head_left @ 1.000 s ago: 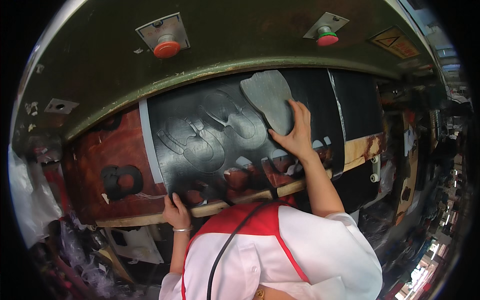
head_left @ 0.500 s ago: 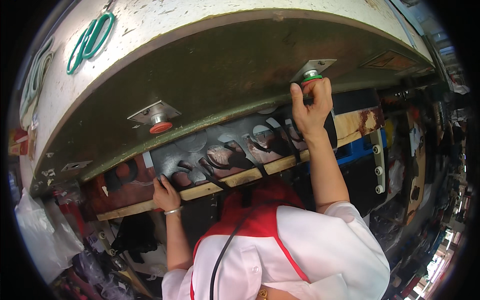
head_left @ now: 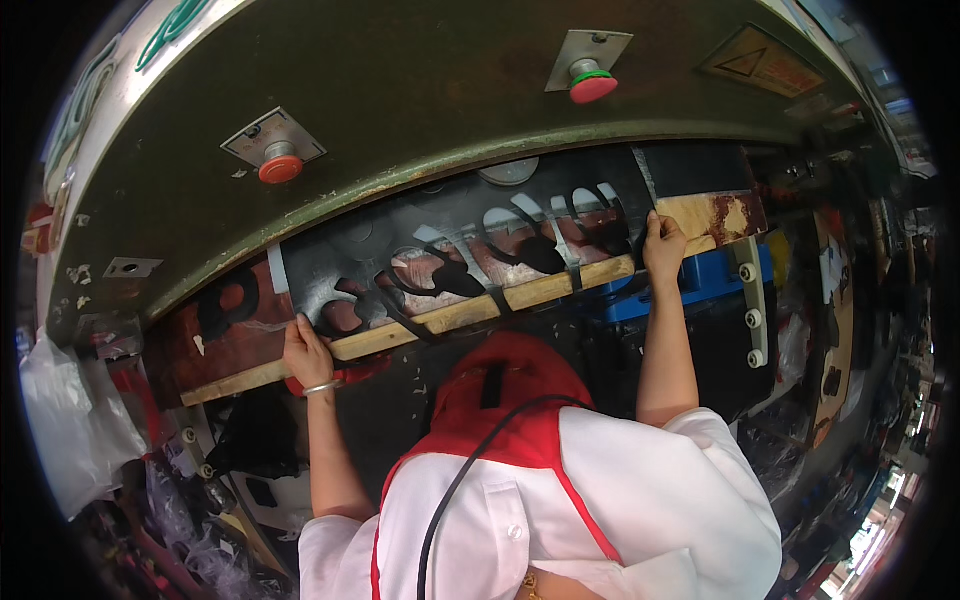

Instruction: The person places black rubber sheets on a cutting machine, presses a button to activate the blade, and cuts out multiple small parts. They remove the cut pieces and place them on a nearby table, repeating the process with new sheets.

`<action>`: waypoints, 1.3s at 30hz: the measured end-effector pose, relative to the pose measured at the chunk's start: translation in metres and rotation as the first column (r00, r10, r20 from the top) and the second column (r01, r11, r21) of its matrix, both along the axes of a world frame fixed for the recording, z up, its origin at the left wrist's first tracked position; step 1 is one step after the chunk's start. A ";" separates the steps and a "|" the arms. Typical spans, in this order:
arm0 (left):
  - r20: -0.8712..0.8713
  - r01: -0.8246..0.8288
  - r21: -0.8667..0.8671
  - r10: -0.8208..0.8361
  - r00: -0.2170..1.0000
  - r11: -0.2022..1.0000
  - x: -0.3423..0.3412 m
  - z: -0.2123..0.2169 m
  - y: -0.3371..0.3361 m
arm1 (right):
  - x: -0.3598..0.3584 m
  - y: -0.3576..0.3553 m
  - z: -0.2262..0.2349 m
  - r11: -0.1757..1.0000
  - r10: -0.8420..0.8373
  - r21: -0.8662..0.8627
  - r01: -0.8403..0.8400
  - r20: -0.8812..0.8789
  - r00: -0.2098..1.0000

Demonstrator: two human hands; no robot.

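Note:
A black sheet (head_left: 370, 270) with several curved cut-outs along its near edge lies on a reddish-brown board (head_left: 265, 345), which shows through the holes. Strips of the sheet hang over the board's pale wooden front edge (head_left: 450, 318). My left hand (head_left: 306, 358) pinches the sheet's near left corner, with a bangle on the wrist. At the sheet's right end, my right hand (head_left: 663, 248) is closed with thumb and fingertips on its edge. A cut black piece (head_left: 228, 308) with a hole lies on the board, left of the sheet.
A dark green machine front (head_left: 400, 110) overhangs the board's far side. It carries a left red push button (head_left: 281, 166) and a right one with a green ring (head_left: 593, 85). Green-handled scissors (head_left: 172, 30) lie on top. A blue crate (head_left: 650, 290) stands below the right side.
My right hand has let go of the right push button and come down to the sheet's right edge. My left hand stays at the left corner. The view has shifted.

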State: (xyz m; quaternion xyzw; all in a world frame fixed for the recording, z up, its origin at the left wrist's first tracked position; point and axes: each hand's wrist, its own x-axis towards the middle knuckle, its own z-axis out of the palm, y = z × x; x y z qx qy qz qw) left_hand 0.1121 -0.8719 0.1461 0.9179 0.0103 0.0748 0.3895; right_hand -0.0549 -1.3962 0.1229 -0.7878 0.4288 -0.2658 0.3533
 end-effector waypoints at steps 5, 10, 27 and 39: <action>-0.041 -0.037 -0.012 0.036 0.999 0.999 -0.047 0.002 0.007 | -0.023 0.024 0.039 0.996 -0.088 -0.014 0.088 0.034 0.996; -0.239 -0.016 0.003 0.016 0.971 1.000 -0.096 0.014 0.025 | 0.033 0.107 0.062 0.828 0.380 -0.426 -0.365 -0.053 0.924; -0.160 0.075 0.222 -0.040 0.986 0.972 -0.186 0.007 0.052 | -0.031 0.111 0.088 0.987 0.160 -0.052 -0.155 0.129 0.979; -0.022 0.003 0.307 0.004 1.000 0.952 -0.103 0.004 0.021 | 0.062 0.086 0.096 0.776 0.272 -0.611 -0.157 0.099 0.957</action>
